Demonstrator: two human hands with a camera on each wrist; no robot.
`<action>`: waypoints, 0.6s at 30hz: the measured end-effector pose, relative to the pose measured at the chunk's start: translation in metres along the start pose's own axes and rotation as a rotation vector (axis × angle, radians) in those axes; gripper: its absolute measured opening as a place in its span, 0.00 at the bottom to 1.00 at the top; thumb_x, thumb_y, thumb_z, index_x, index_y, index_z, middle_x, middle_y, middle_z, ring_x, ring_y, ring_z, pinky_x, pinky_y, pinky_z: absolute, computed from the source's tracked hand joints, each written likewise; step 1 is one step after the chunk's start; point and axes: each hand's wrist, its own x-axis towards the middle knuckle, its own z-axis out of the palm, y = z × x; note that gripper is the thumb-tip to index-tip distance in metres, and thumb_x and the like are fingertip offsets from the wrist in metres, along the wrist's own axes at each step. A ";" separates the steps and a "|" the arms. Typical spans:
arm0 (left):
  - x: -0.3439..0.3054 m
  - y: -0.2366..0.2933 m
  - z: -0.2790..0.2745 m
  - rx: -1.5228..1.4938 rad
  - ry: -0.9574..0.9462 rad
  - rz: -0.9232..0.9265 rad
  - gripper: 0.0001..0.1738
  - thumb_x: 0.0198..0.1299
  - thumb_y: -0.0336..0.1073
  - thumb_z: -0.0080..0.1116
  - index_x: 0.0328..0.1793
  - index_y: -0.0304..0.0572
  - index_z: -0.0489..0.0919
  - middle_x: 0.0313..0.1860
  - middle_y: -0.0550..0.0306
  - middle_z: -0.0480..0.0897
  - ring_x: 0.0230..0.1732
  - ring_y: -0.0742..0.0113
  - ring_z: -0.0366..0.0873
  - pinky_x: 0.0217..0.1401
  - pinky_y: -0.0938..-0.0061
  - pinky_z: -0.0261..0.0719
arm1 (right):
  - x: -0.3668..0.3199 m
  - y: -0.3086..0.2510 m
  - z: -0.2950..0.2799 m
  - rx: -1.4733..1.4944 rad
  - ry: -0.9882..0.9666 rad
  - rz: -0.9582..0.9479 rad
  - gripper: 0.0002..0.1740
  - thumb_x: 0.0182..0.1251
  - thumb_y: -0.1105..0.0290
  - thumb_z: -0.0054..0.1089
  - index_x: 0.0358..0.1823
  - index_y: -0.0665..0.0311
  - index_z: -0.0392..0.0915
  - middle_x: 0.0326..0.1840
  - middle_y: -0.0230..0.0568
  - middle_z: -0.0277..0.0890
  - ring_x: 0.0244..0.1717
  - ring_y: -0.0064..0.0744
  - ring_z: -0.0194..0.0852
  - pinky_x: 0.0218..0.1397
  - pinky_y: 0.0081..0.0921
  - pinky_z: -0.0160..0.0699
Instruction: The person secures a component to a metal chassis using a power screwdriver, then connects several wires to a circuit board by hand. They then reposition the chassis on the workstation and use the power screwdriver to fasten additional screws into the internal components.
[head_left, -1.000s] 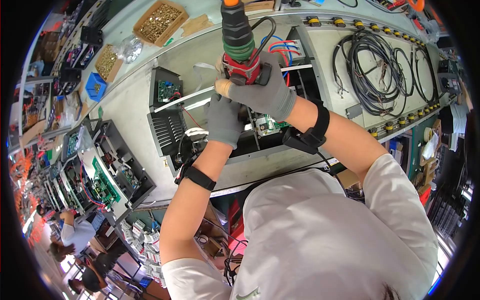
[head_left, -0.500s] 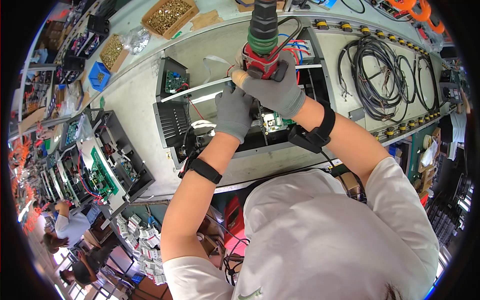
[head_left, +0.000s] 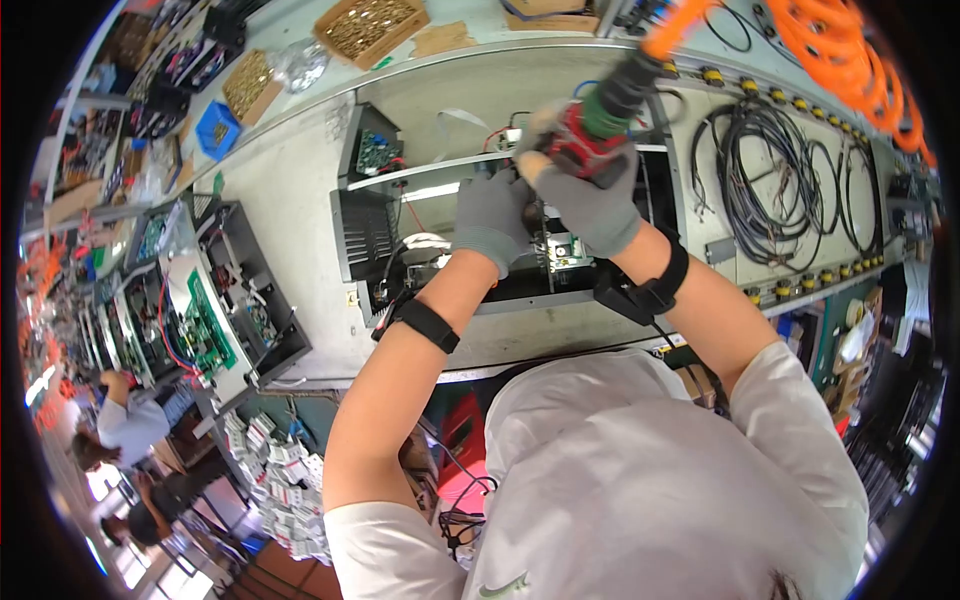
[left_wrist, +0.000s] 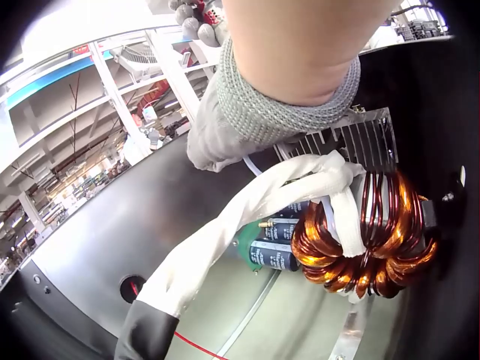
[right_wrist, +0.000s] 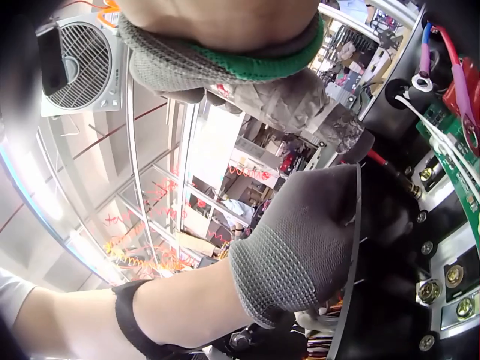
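Observation:
My gloved right hand [head_left: 595, 208] grips a red and green power screwdriver [head_left: 585, 145], its upper body blurred and leaning to the right. In the right wrist view a thin red-and-dark shaft [right_wrist: 382, 161] points down toward the circuit board side. Beside it, my gloved left hand [head_left: 490, 215] sits at the middle of a black metal chassis [head_left: 540, 305], its fingers hidden behind a panel edge [right_wrist: 355, 255]; whether they hold something I cannot tell. Under the left wrist are a copper-wound coil [left_wrist: 360, 255], a white sleeved cable [left_wrist: 217, 232] and dark capacitors [left_wrist: 274, 255].
A second chassis [head_left: 255, 300] with green boards stands at the left. Coiled black cables [head_left: 750, 180] lie at the right. Behind are a carton of brass fasteners [head_left: 365, 25] and a blue bin [head_left: 217, 130]. An orange coiled hose [head_left: 840, 60] hangs at the upper right.
The screwdriver's upper end has swung right and tilted. The whole bench has shifted right in the head view; both hands stay at the middle of the chassis. More of the orange hose shows.

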 end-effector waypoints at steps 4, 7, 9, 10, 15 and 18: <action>-0.006 0.005 0.009 0.078 0.147 0.034 0.13 0.47 0.35 0.59 0.42 0.50 0.80 0.40 0.57 0.78 0.49 0.58 0.73 0.52 0.61 0.69 | -0.006 -0.018 0.002 -0.001 0.046 0.115 0.14 0.49 0.83 0.62 0.39 0.65 0.76 0.36 0.32 0.76 0.36 0.20 0.74 0.39 0.20 0.75; -0.006 0.004 0.020 0.077 0.311 0.090 0.07 0.51 0.37 0.57 0.36 0.51 0.81 0.38 0.58 0.77 0.46 0.58 0.73 0.50 0.60 0.68 | -0.003 -0.014 -0.001 -0.070 0.039 0.052 0.15 0.51 0.85 0.59 0.41 0.64 0.74 0.35 0.35 0.77 0.35 0.22 0.74 0.35 0.20 0.75; -0.005 0.003 0.026 0.071 0.371 0.090 0.05 0.50 0.36 0.57 0.35 0.51 0.80 0.36 0.59 0.77 0.46 0.59 0.73 0.50 0.61 0.68 | -0.005 -0.020 0.009 -0.056 0.064 0.003 0.14 0.52 0.85 0.57 0.41 0.65 0.72 0.34 0.38 0.76 0.29 0.23 0.73 0.27 0.20 0.72; -0.006 0.003 0.025 0.063 0.374 0.065 0.05 0.50 0.36 0.57 0.35 0.51 0.80 0.36 0.59 0.77 0.46 0.59 0.73 0.50 0.61 0.68 | -0.004 -0.021 0.011 -0.024 0.037 0.003 0.14 0.52 0.86 0.57 0.40 0.66 0.71 0.32 0.40 0.76 0.24 0.23 0.71 0.22 0.20 0.69; -0.009 0.003 0.020 0.041 0.323 0.069 0.06 0.53 0.36 0.54 0.36 0.51 0.80 0.37 0.60 0.76 0.45 0.60 0.72 0.51 0.64 0.66 | -0.006 -0.013 0.005 0.029 -0.025 -0.020 0.16 0.53 0.85 0.57 0.43 0.65 0.69 0.30 0.44 0.75 0.22 0.23 0.70 0.20 0.22 0.68; -0.012 0.003 0.013 0.074 0.217 0.092 0.11 0.56 0.35 0.55 0.44 0.49 0.81 0.41 0.59 0.77 0.49 0.61 0.70 0.50 0.65 0.63 | -0.007 -0.008 0.002 0.105 -0.041 -0.004 0.18 0.54 0.84 0.58 0.46 0.63 0.68 0.32 0.45 0.75 0.21 0.25 0.70 0.21 0.23 0.69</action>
